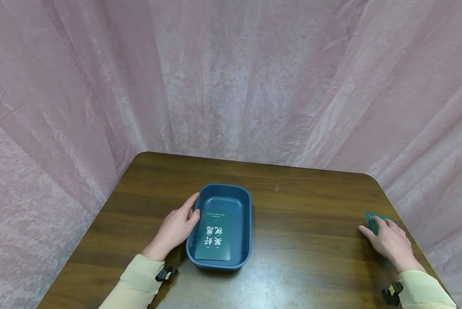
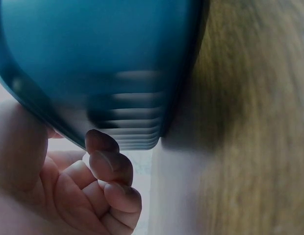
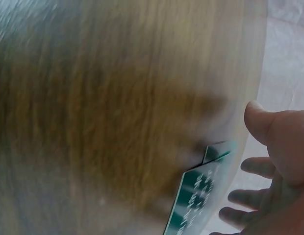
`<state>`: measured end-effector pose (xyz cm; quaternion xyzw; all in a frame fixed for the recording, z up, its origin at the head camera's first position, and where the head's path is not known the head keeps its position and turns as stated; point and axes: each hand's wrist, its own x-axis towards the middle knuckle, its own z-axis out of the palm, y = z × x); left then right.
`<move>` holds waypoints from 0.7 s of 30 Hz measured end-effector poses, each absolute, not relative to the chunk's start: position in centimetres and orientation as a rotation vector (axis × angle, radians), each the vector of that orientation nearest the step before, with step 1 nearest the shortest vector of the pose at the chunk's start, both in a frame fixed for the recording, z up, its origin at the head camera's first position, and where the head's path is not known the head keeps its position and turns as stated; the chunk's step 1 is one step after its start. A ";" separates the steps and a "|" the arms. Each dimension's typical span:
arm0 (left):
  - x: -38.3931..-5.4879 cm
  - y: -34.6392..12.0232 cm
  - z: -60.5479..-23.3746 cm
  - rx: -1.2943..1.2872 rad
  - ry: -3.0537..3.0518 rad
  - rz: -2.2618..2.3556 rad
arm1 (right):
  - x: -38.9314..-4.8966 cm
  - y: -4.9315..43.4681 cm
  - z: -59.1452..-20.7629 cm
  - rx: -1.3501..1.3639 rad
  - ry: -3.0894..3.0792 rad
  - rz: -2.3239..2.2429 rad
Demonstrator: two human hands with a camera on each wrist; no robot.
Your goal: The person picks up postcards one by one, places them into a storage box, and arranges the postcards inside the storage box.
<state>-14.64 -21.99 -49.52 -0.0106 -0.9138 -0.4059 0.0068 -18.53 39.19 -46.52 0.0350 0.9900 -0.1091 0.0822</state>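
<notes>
A blue plastic box [image 1: 243,229] with rounded corners sits left of the table's middle. In it lies a dark green card [image 1: 219,231] with white printed characters. My left hand [image 1: 177,227] grips the box's left rim, its thumb at the top edge and some fingers curled against the ribbed outer wall [image 2: 137,115]. On the right, my right hand [image 1: 393,242] hovers over green cards [image 3: 193,193] that partly overlap. Its fingers are spread and relaxed, and the hand partly covers the cards in the head view.
The brown wooden table [image 1: 308,214] has rounded far corners, and its right edge runs close by the right hand. Pink velvet curtains [image 1: 231,86] hang behind and on both sides. Each wrist wears a small black camera mount [image 1: 166,274].
</notes>
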 end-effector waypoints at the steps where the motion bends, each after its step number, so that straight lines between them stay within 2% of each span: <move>1: -14.6 -22.0 -49.5 -0.035 -2.857 -1.271 | -18.5 39.3 -46.5 0.132 2.947 -0.328; 11: -14.6 -22.0 -49.4 -0.039 -2.857 -1.277 | -18.2 40.4 -47.1 0.378 2.821 -0.388; 21: -14.7 -22.0 -49.5 -0.037 -2.859 -1.274 | -18.4 41.0 -47.1 0.313 2.880 -0.405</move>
